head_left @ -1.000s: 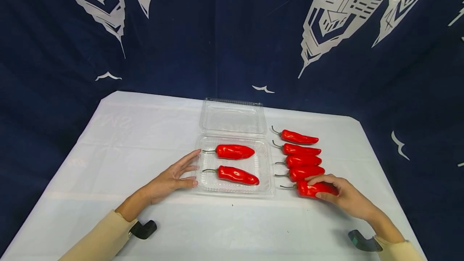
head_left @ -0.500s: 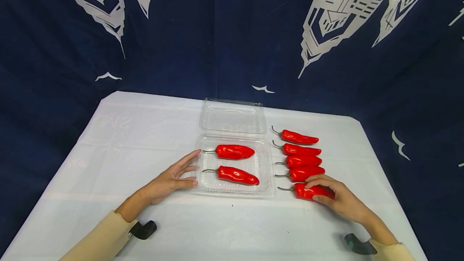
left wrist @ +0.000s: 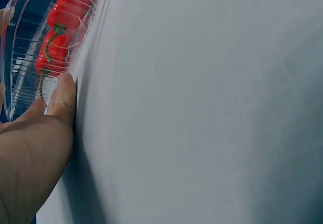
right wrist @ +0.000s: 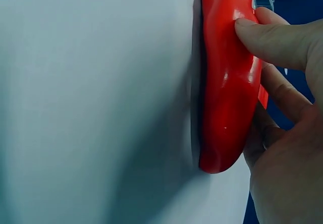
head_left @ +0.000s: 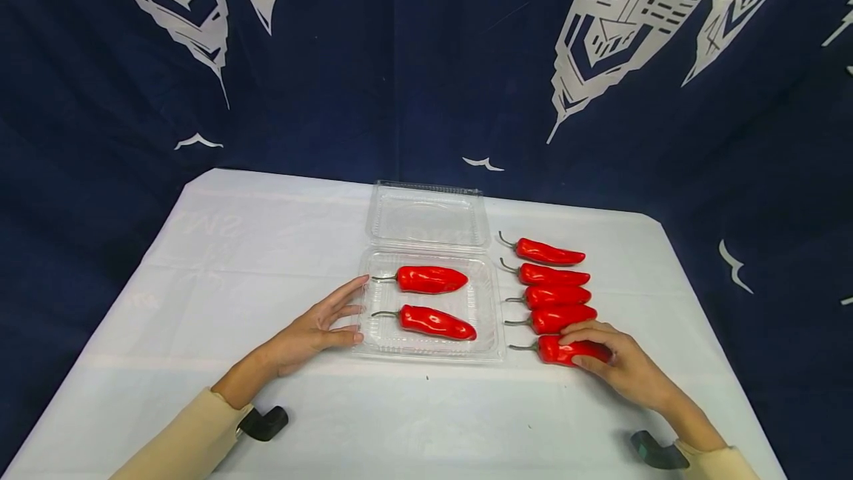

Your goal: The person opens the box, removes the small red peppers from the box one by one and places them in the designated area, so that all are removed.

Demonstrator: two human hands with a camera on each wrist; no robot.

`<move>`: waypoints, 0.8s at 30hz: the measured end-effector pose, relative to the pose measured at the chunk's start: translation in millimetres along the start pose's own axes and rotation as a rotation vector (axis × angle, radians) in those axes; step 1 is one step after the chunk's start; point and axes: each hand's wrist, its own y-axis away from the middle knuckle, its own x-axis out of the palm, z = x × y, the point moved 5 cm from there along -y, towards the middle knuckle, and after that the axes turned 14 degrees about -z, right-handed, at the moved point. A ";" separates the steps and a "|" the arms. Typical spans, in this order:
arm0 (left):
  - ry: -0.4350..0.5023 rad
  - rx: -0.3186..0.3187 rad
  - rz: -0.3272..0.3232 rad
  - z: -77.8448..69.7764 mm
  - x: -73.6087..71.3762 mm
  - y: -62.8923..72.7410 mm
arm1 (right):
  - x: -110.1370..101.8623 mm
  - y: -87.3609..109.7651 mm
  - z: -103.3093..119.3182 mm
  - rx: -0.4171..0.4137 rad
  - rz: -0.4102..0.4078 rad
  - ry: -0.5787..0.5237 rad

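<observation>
With thumb and fingers my right hand pinches a long red pepper, the nearest in a column of peppers; its green stem points left. In the right wrist view this pepper appears close over the white cloth, thumb on one side and fingers on the other. My left hand has its fingers extended against the left side of a clear plastic clamshell box. Two red peppers, one behind the other, lie inside, stems to the left. Through the box wall they also show in the left wrist view.
The box's clear lid lies folded back behind its base. Several more red peppers, the farthest one near the back, lie in a column right of the box. A dark blue printed cloth hangs behind the white-covered table.
My right hand has shifted slightly left, bringing the pinched pepper with it, a little apart from the one behind. The left hand and the box have stayed put.
</observation>
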 end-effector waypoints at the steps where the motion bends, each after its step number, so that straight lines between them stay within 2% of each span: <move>1: 0.000 0.001 -0.001 0.1 -0.1 0.0 | -0.2 -0.1 0.2 -0.010 -0.006 0.000; 5: 0.002 0.001 -0.001 0.5 -0.3 0.1 | -1.2 -0.4 0.8 -0.040 -0.033 0.011; 16: 0.004 0.004 -0.001 0.5 -0.7 -0.2 | -2.0 -1.9 0.4 -0.057 -0.114 0.049; 24: 0.007 0.004 0.004 0.8 -0.6 -0.6 | -3.3 -2.0 -0.6 -0.040 -0.116 0.074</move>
